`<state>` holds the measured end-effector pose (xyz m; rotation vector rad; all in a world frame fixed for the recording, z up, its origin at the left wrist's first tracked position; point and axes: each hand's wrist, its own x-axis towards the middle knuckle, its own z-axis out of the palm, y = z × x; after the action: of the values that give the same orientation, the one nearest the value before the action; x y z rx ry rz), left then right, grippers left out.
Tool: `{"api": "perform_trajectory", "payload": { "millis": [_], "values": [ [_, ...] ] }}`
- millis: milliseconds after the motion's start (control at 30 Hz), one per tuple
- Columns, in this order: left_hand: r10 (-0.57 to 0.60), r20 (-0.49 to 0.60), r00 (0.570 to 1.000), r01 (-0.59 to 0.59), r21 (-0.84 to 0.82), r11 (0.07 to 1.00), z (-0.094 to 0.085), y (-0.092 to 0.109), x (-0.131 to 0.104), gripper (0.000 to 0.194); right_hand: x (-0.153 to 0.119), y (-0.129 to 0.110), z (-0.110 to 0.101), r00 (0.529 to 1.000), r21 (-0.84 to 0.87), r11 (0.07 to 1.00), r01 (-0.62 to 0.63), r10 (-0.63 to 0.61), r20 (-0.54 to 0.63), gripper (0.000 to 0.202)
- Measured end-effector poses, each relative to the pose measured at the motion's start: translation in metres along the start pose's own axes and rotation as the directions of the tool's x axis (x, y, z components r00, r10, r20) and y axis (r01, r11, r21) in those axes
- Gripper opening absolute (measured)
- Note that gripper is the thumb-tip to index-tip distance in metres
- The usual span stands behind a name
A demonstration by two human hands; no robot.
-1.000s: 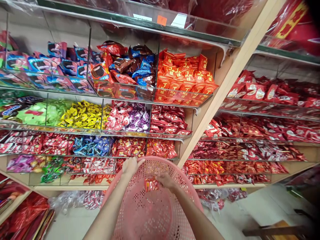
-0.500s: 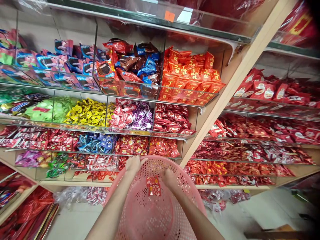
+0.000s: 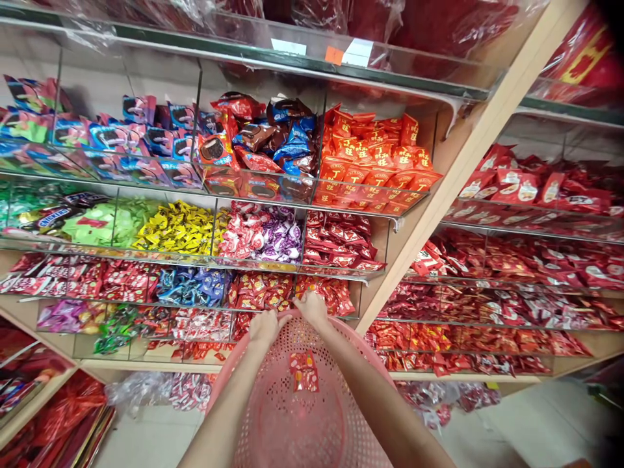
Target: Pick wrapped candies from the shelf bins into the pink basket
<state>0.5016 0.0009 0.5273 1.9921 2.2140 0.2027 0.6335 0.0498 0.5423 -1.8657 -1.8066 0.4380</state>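
Note:
A large pink perforated plastic basket (image 3: 326, 429) stands tilted below the shelves, its inside facing me. My left hand (image 3: 264, 327) is closed over the far rim, left of the middle. My right hand (image 3: 312, 307) has crossed the rim and is at the front of a shelf bin of red candy packets (image 3: 336, 294). Its fingertips are partly hidden, so whether it holds a packet does not show. In the basket, against the far wall, lie red patterned candy packets (image 3: 305, 372).
Glass-fronted shelves hold yellow wrapped candies (image 3: 178, 227), purple candies (image 3: 281, 237), orange-red snack bags (image 3: 373, 159) and blue-pink packs (image 3: 117, 140). A slanting wooden post (image 3: 429, 224) divides the shelving. Plastic bags (image 3: 141, 393) lie on the tiled floor below.
My right hand has moved from inside the basket, up and over its rim, to the red candy bin. My left hand stays on the rim. The view has shifted slightly.

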Motion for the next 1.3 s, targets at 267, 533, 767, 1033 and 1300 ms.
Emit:
{"api": "perform_trajectory", "payload": {
  "millis": [267,533,767,1033,1300],
  "values": [
    [0.011,0.000,1.000,-0.011,-0.001,1.000,0.000,-0.002,0.003,0.064,-0.005,0.019,-0.035,0.990,0.074,0.997,0.038,-0.027,-0.142,0.022],
    [0.021,-0.010,1.000,-0.021,0.003,1.000,0.002,-0.003,0.007,0.064,-0.053,0.062,-0.048,0.975,0.555,0.809,0.195,-0.222,-0.018,0.037],
    [0.031,-0.015,0.999,-0.031,0.004,1.000,0.003,-0.004,0.004,0.066,-0.081,0.110,0.017,0.901,0.630,0.740,-0.234,-0.078,0.426,0.045],
    [0.052,-0.012,0.999,-0.052,0.001,0.999,0.002,-0.004,0.002,0.063,-0.098,0.125,0.023,0.692,0.582,0.667,-0.465,-0.137,0.709,0.041],
    [0.041,0.001,0.999,-0.041,0.017,0.999,0.002,-0.003,0.002,0.066,-0.095,0.115,0.039,0.762,0.599,0.678,-0.426,-0.087,0.642,0.042]
  ]
}}
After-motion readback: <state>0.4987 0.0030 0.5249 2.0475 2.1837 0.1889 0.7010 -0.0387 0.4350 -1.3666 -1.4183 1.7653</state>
